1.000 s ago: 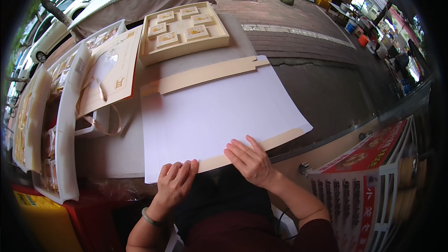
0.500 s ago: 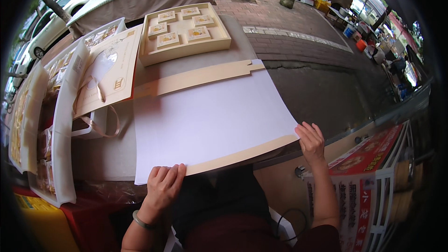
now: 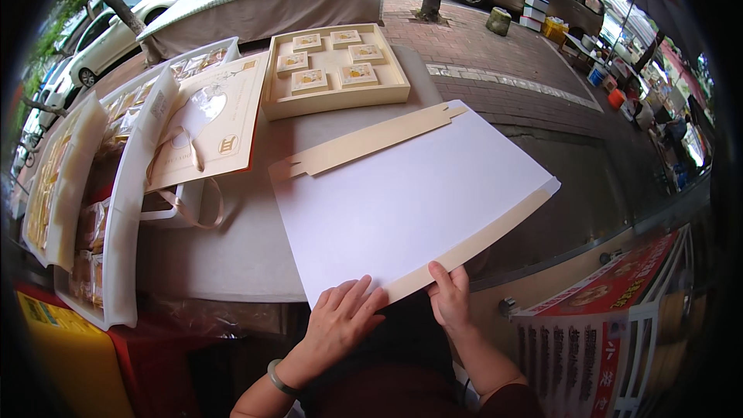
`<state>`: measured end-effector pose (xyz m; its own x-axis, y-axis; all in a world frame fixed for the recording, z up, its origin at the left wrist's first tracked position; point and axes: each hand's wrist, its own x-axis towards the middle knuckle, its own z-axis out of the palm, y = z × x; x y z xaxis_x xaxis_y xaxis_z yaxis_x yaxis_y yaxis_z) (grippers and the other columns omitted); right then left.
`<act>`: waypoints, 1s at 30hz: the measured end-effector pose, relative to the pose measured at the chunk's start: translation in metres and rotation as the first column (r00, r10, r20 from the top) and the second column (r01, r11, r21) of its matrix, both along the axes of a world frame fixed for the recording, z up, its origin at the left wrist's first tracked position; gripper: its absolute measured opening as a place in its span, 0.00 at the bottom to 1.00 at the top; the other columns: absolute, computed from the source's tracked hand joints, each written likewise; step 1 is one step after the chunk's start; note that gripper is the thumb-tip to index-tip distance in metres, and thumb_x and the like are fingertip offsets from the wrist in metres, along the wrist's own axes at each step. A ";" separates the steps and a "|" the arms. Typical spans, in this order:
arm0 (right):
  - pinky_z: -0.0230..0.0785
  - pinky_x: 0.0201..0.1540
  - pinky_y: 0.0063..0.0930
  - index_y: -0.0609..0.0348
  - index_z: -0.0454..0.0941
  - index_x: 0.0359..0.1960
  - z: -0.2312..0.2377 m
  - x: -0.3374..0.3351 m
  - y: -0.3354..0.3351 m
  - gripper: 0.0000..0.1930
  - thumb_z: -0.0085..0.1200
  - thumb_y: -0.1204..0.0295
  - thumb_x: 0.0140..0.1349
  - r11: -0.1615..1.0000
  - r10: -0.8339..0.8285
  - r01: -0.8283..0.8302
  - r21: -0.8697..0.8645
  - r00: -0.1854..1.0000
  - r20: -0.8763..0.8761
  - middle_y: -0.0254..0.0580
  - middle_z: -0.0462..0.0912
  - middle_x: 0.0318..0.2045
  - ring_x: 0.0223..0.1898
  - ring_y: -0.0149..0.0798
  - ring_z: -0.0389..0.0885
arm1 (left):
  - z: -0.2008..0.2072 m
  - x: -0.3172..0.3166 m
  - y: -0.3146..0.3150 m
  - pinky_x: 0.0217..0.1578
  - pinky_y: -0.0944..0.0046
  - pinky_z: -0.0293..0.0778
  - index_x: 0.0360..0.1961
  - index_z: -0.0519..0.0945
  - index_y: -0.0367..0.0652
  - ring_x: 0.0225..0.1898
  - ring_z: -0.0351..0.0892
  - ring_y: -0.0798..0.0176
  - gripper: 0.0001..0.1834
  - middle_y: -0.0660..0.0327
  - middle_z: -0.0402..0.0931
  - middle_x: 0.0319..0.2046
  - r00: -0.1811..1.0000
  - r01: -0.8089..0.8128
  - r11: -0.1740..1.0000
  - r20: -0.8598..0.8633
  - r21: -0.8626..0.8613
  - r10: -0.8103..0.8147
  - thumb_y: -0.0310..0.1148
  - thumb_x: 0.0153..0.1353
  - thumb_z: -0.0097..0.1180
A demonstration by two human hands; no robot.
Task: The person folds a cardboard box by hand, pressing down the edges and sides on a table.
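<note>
A large white cardboard sheet (image 3: 418, 193) lies tilted across the table, its near corner and edge reaching over the front. One cream flap is folded in along the far side, another along the near side. My left hand (image 3: 340, 323) rests on the sheet's near left corner, fingers laid out flat and apart. Pinching the near flap, my right hand (image 3: 450, 294) has its thumb on top and the other fingers underneath. Beyond the sheet stands a shallow cream box tray (image 3: 340, 101) holding several small square boxes (image 3: 358, 75).
A cream printed cover (image 3: 232, 108) with a ribbon (image 3: 217, 213) leans on white plastic bins (image 3: 124, 240) of wrapped packets at the left. The grey tablecloth (image 3: 209, 263) shows between them. Right of the table are paving and a red-and-white printed banner (image 3: 596, 302).
The sheet has turned counter-clockwise and shifted right. My right hand has left its far right corner and moved in to the near flap; my left hand has opened out flat.
</note>
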<state>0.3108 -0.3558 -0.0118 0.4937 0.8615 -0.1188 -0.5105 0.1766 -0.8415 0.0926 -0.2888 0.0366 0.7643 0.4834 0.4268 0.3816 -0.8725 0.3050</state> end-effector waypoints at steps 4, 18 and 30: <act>0.72 0.58 0.30 0.67 0.75 0.58 0.049 0.077 -0.027 0.14 0.52 0.79 0.73 0.998 0.028 -0.040 0.048 0.975 0.220 0.41 0.83 0.51 0.51 0.31 0.80 | 0.005 -0.021 0.014 0.54 0.51 0.73 0.59 0.79 0.47 0.58 0.75 0.47 0.30 0.48 0.70 0.64 0.998 -0.053 0.998 0.035 0.042 0.052 0.38 0.55 0.72; 0.72 0.57 0.28 0.61 0.73 0.65 0.180 0.181 0.008 0.26 0.58 0.78 0.65 0.977 0.195 0.030 -0.210 0.271 0.943 0.47 0.86 0.51 0.52 0.36 0.84 | -0.006 -0.025 -0.004 0.48 0.65 0.76 0.47 0.84 0.37 0.45 0.80 0.68 0.10 0.64 0.83 0.40 0.879 0.354 0.298 0.425 -0.886 0.219 0.31 0.69 0.64; 0.72 0.61 0.43 0.61 0.78 0.58 0.105 0.068 0.111 0.23 0.65 0.76 0.60 0.964 0.032 -0.249 -0.094 -0.244 0.969 0.49 0.81 0.55 0.56 0.55 0.79 | -0.070 -0.015 -0.064 0.42 0.61 0.83 0.52 0.78 0.32 0.39 0.87 0.57 0.17 0.52 0.83 0.41 0.689 0.443 -0.278 0.125 -0.852 0.714 0.38 0.76 0.54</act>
<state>0.3791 -0.2444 0.0933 -0.2238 0.8775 0.4242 0.8695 0.3764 -0.3199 0.0778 -0.3527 -0.0336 0.4954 0.6854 -0.5336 -0.2989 0.7113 0.6362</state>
